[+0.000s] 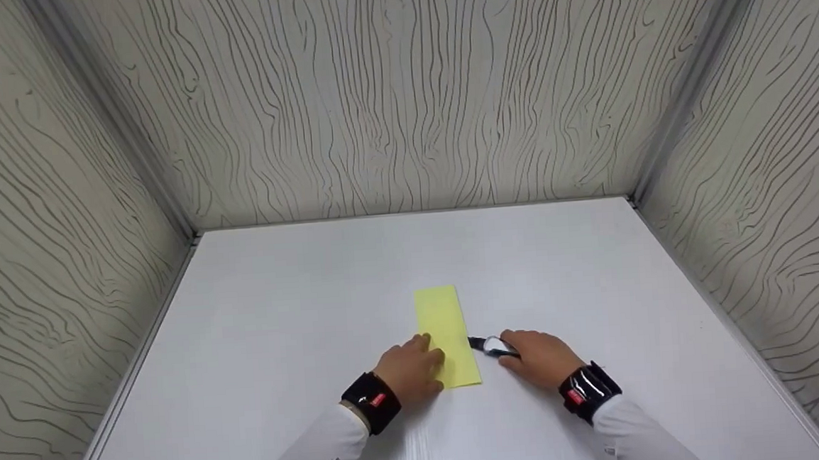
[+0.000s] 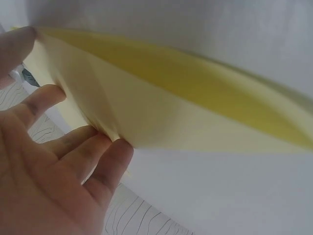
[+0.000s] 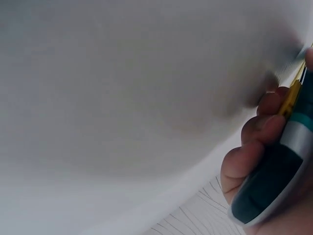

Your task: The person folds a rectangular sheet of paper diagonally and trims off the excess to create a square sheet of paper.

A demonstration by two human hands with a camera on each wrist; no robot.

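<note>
Head view: yellow paper [image 1: 443, 320] lies folded lengthwise near the middle of the white tabletop [image 1: 299, 286], its long side running away from the wearer. I log the left hand [image 1: 411, 372] with fingers spread, fingertips resting along the sheet's left edge and nearer half. On the left wrist camera the two layers gape apart, a deeper yellow showing between them. The right hand [image 1: 542, 357] is closed around what looks like a utility knife [image 1: 495, 346], dark green and white, its dark tip at the paper's right edge; from my end I can't tell whether that tip sits inside the fold or only beside it. Both wrists carry black wristbands [image 1: 372, 403] over white sleeves [image 1: 323, 441]. Wood-grain panels [image 1: 401, 95] stand behind and on either side.
</note>
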